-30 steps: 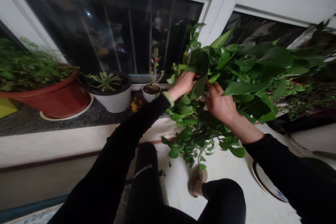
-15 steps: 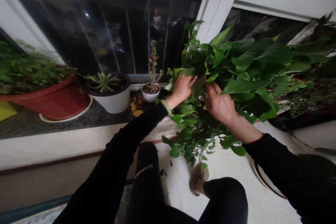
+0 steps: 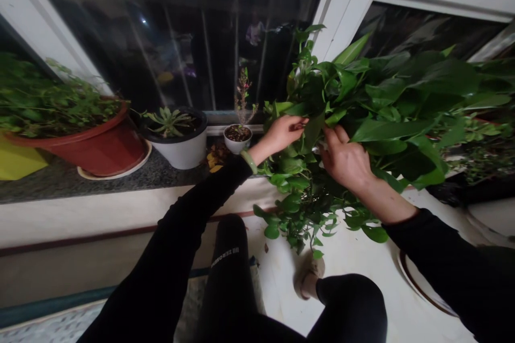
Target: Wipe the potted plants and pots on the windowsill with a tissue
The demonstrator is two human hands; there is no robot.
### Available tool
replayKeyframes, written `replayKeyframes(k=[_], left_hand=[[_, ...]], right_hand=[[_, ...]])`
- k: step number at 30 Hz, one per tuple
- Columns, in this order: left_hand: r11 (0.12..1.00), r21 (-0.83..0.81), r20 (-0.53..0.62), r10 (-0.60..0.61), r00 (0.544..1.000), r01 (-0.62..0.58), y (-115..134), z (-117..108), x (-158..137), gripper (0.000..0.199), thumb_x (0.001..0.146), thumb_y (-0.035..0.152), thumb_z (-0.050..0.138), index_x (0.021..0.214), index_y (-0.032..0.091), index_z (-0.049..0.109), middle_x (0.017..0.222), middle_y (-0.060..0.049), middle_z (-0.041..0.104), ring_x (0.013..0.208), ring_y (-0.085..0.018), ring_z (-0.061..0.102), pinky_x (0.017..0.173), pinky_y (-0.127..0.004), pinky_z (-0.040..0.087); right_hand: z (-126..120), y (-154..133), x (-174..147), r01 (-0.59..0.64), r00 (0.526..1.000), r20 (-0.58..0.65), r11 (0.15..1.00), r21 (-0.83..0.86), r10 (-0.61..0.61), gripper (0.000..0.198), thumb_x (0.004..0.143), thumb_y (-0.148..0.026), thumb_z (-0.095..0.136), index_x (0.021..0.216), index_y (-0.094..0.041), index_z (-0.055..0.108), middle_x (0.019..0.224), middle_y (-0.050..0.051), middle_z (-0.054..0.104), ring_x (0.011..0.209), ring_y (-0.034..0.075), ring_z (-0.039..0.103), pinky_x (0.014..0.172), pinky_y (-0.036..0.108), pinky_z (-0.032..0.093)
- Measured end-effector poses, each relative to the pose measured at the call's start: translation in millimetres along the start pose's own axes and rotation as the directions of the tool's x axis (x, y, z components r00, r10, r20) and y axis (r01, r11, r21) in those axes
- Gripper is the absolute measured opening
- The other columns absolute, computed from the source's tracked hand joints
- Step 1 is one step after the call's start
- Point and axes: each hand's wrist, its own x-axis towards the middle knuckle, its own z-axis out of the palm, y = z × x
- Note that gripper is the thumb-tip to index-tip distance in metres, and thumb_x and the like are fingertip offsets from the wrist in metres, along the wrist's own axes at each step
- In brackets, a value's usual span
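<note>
1. Both hands are up in the leafy plant (image 3: 374, 112): from my remote seat I see my left hand (image 3: 281, 134) with fingers curled and pinched on a leaf at the plant's left side, a green bangle (image 3: 248, 161) on that wrist.
2. My right hand (image 3: 346, 159) lies just beside it, fingers loosely spread and pushed in among the stems; whether it grips a stem or only touches the leaves I cannot tell, since foliage covers the fingertips.
3. That plant sits at the right end of the window ledge, its big leaves spreading to the right and smaller vines hanging down over the white ledge front (image 3: 120, 209).
4. I see a dark speckled stone sill (image 3: 52, 187) running under a large window (image 3: 181, 37) with a white frame; the glass is dark.
5. Along the sill, well to the left of my hands, stand a red pot (image 3: 96, 144) full of small green growth, a white pot (image 3: 185, 150) with a spiky plant, and a small white pot (image 3: 237, 142) with a thin stalk, nearest to my left hand.
6. Below, my black-clad legs and one foot (image 3: 308, 281) rest on a pale floor (image 3: 362, 268).
</note>
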Motion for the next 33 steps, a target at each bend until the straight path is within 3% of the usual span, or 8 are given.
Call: replayKeyframes(k=[4, 10, 15, 20, 24, 26, 29, 33], left_hand=[[0.995, 0.002, -0.03, -0.095, 0.995, 0.095, 8, 9, 2, 0.008, 0.088, 0.012, 0.073, 0.08, 0.013, 0.075, 0.07, 0.003, 0.065, 0.069, -0.012, 0.059, 0.069, -0.025, 0.042], [0.981, 0.113, -0.105, -0.145, 0.984, 0.156, 28, 11, -14, 0.006, 0.085, 0.007, 0.074, 0.083, 0.013, 0.075, 0.076, 0.001, 0.068, 0.073, -0.012, 0.061, 0.069, -0.025, 0.041], [0.993, 0.055, -0.226, -0.085, 0.97, 0.1, 26, 3, -26, 0.009, 0.09, 0.012, 0.073, 0.082, 0.017, 0.072, 0.076, 0.002, 0.068, 0.071, -0.011, 0.059, 0.069, -0.024, 0.043], [0.998, -0.056, -0.426, 0.009, 0.905, -0.036, 20, -29, -44, 0.005, 0.098, 0.02, 0.067, 0.093, 0.02, 0.07, 0.089, 0.0, 0.074, 0.077, -0.012, 0.064, 0.074, -0.024, 0.048], [0.991, 0.123, -0.481, 0.013, 0.877, 0.053, 10, -80, -88, 0.006, 0.099, 0.022, 0.064, 0.094, 0.021, 0.068, 0.091, 0.0, 0.073, 0.08, -0.013, 0.064, 0.077, -0.025, 0.049], [0.94, 0.286, -0.485, -0.027, 0.874, 0.188, 4, -107, -116, 0.008, 0.098, 0.02, 0.062, 0.092, 0.021, 0.067, 0.089, -0.001, 0.071, 0.078, -0.014, 0.062, 0.078, -0.027, 0.049], [0.768, 0.532, -0.359, -0.177, 0.917, 0.356, -6, -136, -149, 0.012, 0.096, 0.015, 0.059, 0.09, 0.021, 0.068, 0.095, -0.006, 0.072, 0.087, -0.02, 0.064, 0.085, -0.033, 0.051], [0.55, 0.753, -0.161, -0.378, 0.912, 0.361, -14, -145, -167, 0.02, 0.098, 0.014, 0.055, 0.106, 0.014, 0.073, 0.125, -0.018, 0.073, 0.113, -0.03, 0.066, 0.102, -0.043, 0.051]], right_hand=[[0, 1, -1, -0.023, 0.999, 0.035, 1.0, 0.009, 0.023, 0.067, 0.101, -0.03, 0.049, 0.165, -0.014, 0.04, 0.149, 0.025, 0.061, 0.074, 0.027, 0.07, 0.062, 0.037, 0.053], [-3, 2, -3, -0.043, 0.995, 0.087, 0.999, 0.024, 0.041, 0.062, 0.104, -0.033, 0.046, 0.163, -0.015, 0.04, 0.151, 0.025, 0.06, 0.081, 0.028, 0.072, 0.066, 0.038, 0.054], [-7, -1, -5, -0.053, 0.993, 0.103, 0.998, -0.016, 0.055, 0.055, 0.107, -0.035, 0.039, 0.157, -0.013, 0.046, 0.153, 0.024, 0.06, 0.084, 0.031, 0.074, 0.062, 0.042, 0.052], [-6, -2, -4, -0.056, 0.994, 0.089, 0.998, -0.018, 0.057, 0.054, 0.106, -0.035, 0.041, 0.156, -0.015, 0.046, 0.153, 0.022, 0.061, 0.087, 0.031, 0.075, 0.061, 0.042, 0.052], [-7, 0, -4, -0.048, 0.994, 0.1, 0.999, 0.014, 0.046, 0.055, 0.106, -0.034, 0.041, 0.156, -0.015, 0.046, 0.156, 0.023, 0.059, 0.089, 0.033, 0.074, 0.063, 0.043, 0.051], [-8, 1, -5, -0.028, 0.995, 0.094, 0.999, 0.037, 0.024, 0.055, 0.105, -0.033, 0.041, 0.156, -0.013, 0.047, 0.155, 0.025, 0.059, 0.088, 0.033, 0.073, 0.063, 0.043, 0.05], [-9, -1, -5, -0.026, 0.997, 0.073, 0.999, 0.041, 0.023, 0.056, 0.103, -0.032, 0.043, 0.156, -0.014, 0.049, 0.153, 0.027, 0.06, 0.083, 0.032, 0.071, 0.061, 0.042, 0.048], [-11, -4, -4, -0.038, 0.996, 0.087, 0.999, 0.032, 0.035, 0.057, 0.104, -0.033, 0.043, 0.156, -0.013, 0.05, 0.153, 0.025, 0.061, 0.083, 0.032, 0.072, 0.06, 0.04, 0.045]])
